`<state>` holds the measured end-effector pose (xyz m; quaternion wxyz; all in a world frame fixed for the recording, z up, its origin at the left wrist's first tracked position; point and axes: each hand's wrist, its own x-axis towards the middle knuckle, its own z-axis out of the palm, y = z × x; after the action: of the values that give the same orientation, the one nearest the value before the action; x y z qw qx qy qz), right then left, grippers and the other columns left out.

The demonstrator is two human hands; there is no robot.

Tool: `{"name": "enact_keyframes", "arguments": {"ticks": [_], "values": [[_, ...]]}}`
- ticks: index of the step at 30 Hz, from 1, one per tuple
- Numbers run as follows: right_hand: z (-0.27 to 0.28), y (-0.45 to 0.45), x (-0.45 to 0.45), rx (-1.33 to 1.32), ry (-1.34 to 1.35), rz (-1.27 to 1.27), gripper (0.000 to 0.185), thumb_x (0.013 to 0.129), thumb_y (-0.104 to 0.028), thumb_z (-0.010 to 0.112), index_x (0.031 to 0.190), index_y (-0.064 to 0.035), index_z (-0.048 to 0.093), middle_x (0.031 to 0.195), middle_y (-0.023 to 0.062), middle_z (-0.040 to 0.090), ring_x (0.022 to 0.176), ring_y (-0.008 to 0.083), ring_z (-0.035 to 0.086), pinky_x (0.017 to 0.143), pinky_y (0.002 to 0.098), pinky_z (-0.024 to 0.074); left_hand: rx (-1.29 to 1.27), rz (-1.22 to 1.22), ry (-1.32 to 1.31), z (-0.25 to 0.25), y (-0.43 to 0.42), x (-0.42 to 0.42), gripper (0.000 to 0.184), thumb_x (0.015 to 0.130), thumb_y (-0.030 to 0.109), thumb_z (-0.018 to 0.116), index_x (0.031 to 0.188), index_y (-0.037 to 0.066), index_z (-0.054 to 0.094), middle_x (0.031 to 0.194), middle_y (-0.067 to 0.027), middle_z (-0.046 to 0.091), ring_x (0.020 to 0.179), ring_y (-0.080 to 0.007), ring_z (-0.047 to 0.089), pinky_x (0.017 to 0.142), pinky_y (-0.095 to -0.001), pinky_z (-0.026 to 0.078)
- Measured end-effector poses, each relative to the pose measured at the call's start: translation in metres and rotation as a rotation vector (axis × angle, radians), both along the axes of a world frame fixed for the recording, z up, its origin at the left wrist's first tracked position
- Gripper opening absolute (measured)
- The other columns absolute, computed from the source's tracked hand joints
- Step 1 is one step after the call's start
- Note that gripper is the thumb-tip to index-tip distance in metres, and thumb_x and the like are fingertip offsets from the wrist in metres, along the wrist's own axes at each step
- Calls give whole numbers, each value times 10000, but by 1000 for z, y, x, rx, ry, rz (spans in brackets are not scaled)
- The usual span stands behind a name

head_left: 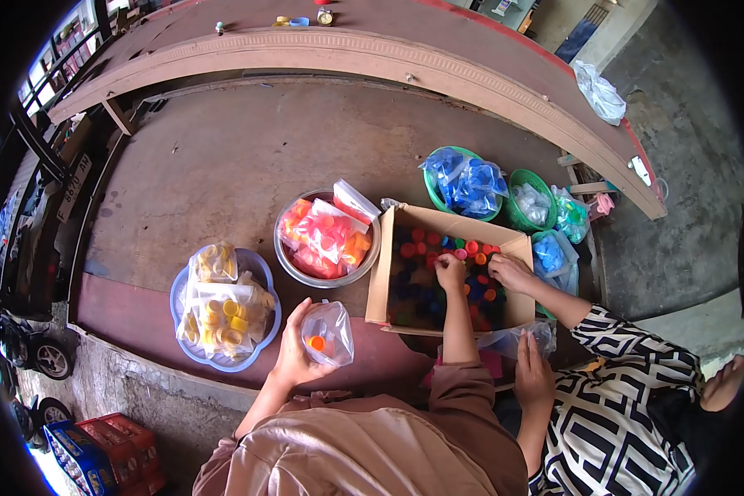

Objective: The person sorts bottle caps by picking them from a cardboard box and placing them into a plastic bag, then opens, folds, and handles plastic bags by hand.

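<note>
My left hand (293,351) is closed around a clear plastic bag (336,326), which has an orange bottle cap (317,342) inside. My right hand (450,271) reaches into an open cardboard box (379,285) with its fingers drawn together; what is between them, if anything, is hidden. Loose bottle caps (471,248) in red, orange, blue and green lie in the box, many in shadow. A co-worker's hand (511,273) also reaches into the box from the right. The co-worker's other hand (534,376) is at another clear bag (544,335).
Left of the box are a metal bowl (375,252) with bagged red and orange caps and a lavender basin (176,318) with bagged yellow caps. Green baskets (431,194) holding bagged blue and white items stand behind and right. A raised wooden ledge (306,45) spans the far side.
</note>
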<state>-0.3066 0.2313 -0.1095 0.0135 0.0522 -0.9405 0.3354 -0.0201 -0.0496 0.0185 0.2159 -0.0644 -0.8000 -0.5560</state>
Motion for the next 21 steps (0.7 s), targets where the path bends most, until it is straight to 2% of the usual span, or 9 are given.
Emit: {"name": "enact_keyframes", "arguments": {"ticks": [1, 2, 8, 10, 12, 15, 17, 19, 21], "values": [[12, -5, 3, -116, -80, -54, 155, 742, -162, 673, 823, -39, 628, 853, 126, 640, 696, 229, 632, 610, 343, 491, -13, 14, -13, 3, 0, -1, 1115, 522, 247, 834, 1352, 4, 129, 1206, -213, 444, 1098, -319, 495, 940, -416, 387], [25, -8, 7, -325, -275, -131, 155, 794, -140, 637, 881, -15, 605, 820, 91, 647, 676, 145, 620, 595, 283, 475, -26, 28, -25, 7, 2, -3, 1107, 511, 241, 829, 1347, -1, 143, 1199, -220, 460, 1089, -333, 503, 937, -418, 395], [144, -69, 93, -985, -71, 285, 103, 809, -35, 606, 908, -26, 576, 790, 16, 617, 720, 50, 557, 624, 200, 426, -51, 12, -88, 11, 4, -8, 1125, 487, 203, 825, 1355, 15, 134, 1198, -207, 473, 1081, -355, 505, 930, -421, 404], [184, -87, 129, -650, 211, 441, 75, 739, -44, 665, 772, -21, 601, 727, 19, 618, 672, 67, 557, 620, 213, 429, -37, -4, -118, 11, 7, -10, 1126, 491, 195, 826, 1356, 16, 129, 1199, -209, 469, 1087, -355, 501, 932, -421, 404], [206, -105, 155, -570, 369, 597, 109, 695, -61, 699, 764, -57, 614, 706, 53, 626, 613, 158, 583, 604, 261, 447, -25, -30, -121, 14, 11, -12, 1124, 500, 196, 826, 1358, 16, 122, 1201, -214, 464, 1095, -352, 496, 933, -420, 404], [222, -121, 179, -293, 415, 885, 124, 709, -143, 704, 800, -93, 636, 849, 74, 635, 779, 198, 608, 701, 325, 452, -2, -70, -112, 12, 13, -14, 1124, 522, 209, 829, 1361, 13, 106, 1208, -219, 455, 1108, -347, 488, 933, -422, 404], [216, -112, 175, -322, 329, 838, 114, 727, -158, 688, 815, -98, 647, 915, 72, 630, 850, 200, 601, 742, 339, 444, 17, -79, -99, 11, 13, -10, 1125, 527, 216, 831, 1361, 8, 105, 1210, -218, 453, 1109, -347, 488, 934, -423, 403], [198, -94, 144, -390, 286, 605, 50, 734, -80, 653, 777, -63, 631, 823, 70, 610, 759, 229, 603, 654, 340, 468, 20, -89, -75, 0, 9, -5, 1179, 542, 312, 848, 1363, 0, 62, 1232, -222, 409, 1129, -322, 465, 960, -424, 374], [157, -69, 107, -105, 162, 497, 34, 705, -36, 629, 731, -55, 620, 706, 84, 571, 651, 287, 579, 569, 348, 457, 18, -77, -56, -2, 7, -2, 1177, 538, 286, 852, 1363, 3, 61, 1230, -224, 411, 1125, -316, 471, 948, -420, 385]]}}
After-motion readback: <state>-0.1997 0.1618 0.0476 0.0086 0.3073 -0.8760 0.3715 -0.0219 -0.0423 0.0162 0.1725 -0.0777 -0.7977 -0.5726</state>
